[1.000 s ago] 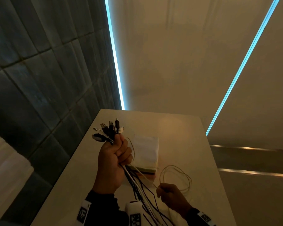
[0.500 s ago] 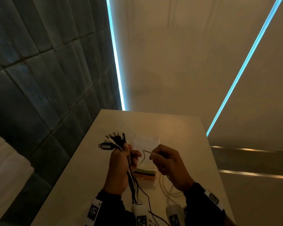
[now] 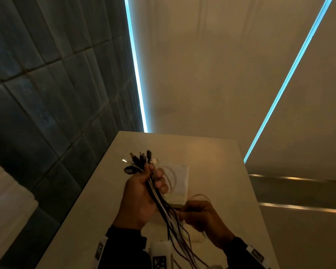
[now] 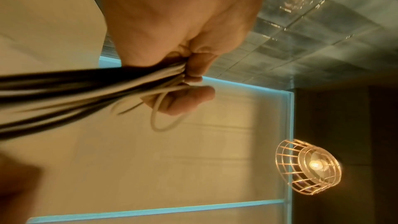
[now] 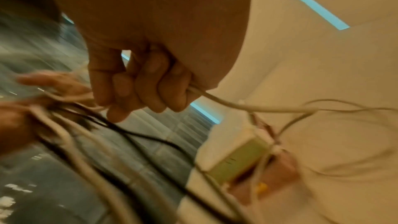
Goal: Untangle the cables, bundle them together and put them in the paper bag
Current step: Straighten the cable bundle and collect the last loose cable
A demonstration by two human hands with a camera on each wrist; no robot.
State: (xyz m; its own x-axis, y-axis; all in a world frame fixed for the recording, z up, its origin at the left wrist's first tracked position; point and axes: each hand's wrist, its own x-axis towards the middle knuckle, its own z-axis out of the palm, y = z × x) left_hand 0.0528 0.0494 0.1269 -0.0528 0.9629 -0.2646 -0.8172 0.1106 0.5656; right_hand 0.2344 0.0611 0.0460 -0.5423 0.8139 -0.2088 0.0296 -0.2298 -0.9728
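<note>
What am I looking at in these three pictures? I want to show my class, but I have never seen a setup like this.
No machine here: a person wears three cameras, one on the head and one on each wrist. The head view looks down at a pale table. The left hand grips a bundle of black and white cables, plugs pointing up. The right hand holds one thin white cable, seen closer in the right wrist view. A flat white paper bag lies on the table behind the hands. The left wrist view shows that grip from below.

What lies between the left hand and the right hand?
In the head view, cable strands hang from the left hand toward the right hand, which grips one white cable; the paper bag lies behind.
</note>
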